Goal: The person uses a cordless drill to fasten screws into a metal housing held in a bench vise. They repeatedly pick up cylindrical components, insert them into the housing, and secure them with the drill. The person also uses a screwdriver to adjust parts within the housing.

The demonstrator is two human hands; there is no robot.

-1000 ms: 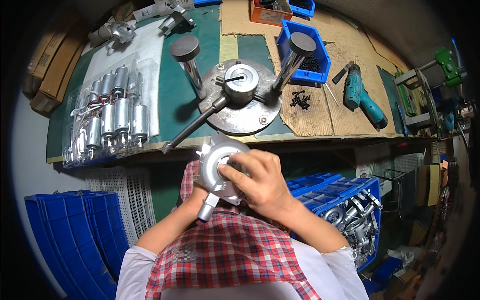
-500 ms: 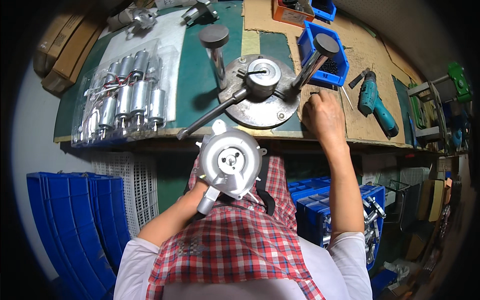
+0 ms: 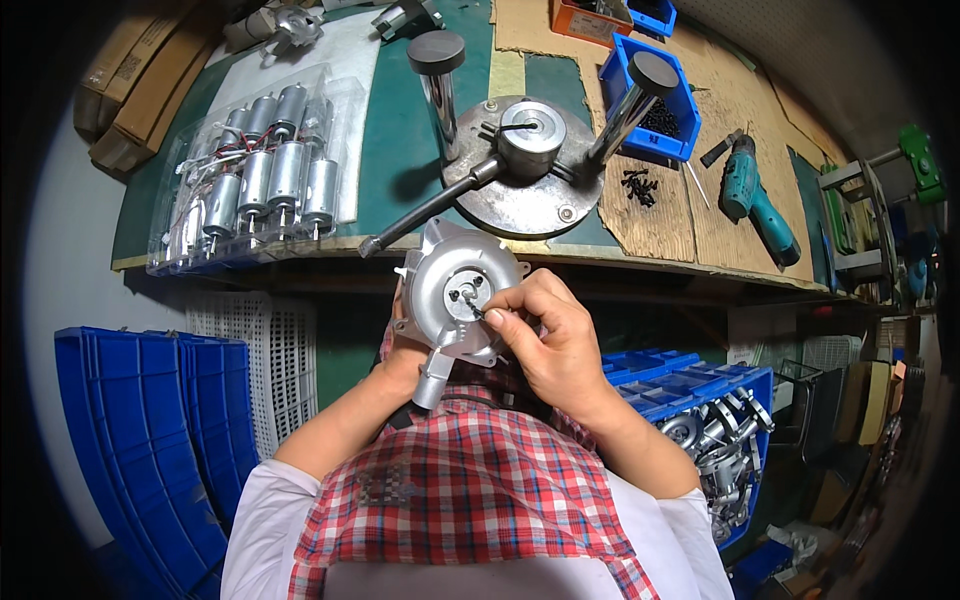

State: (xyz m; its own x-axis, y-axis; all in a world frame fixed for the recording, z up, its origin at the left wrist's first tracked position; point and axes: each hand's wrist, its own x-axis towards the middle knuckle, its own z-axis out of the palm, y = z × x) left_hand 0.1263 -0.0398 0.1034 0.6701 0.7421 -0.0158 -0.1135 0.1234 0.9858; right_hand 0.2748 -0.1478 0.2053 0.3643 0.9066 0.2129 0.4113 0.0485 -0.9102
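Observation:
My left hand grips a round silver metal housing with a short outlet pipe, held up in front of the bench edge. Most of those fingers are hidden behind it. The thumb and index finger of my right hand pinch a small black screw at the central hub of the housing. Dark screw heads or holes show in the hub beside a shaft. Just beyond the housing stands a round steel fixture with a lever and two capped posts. A small heap of black screws lies on cardboard to its right.
Several silver motors lie in a clear plastic tray at left. A blue bin of black screws and a teal power drill are at right. Below the bench, a blue crate holds metal parts; blue crates stand lower left.
My right hand has left the screw heap on the bench and come to the housing hub with a black screw. My left hand still holds the housing, which has shifted slightly.

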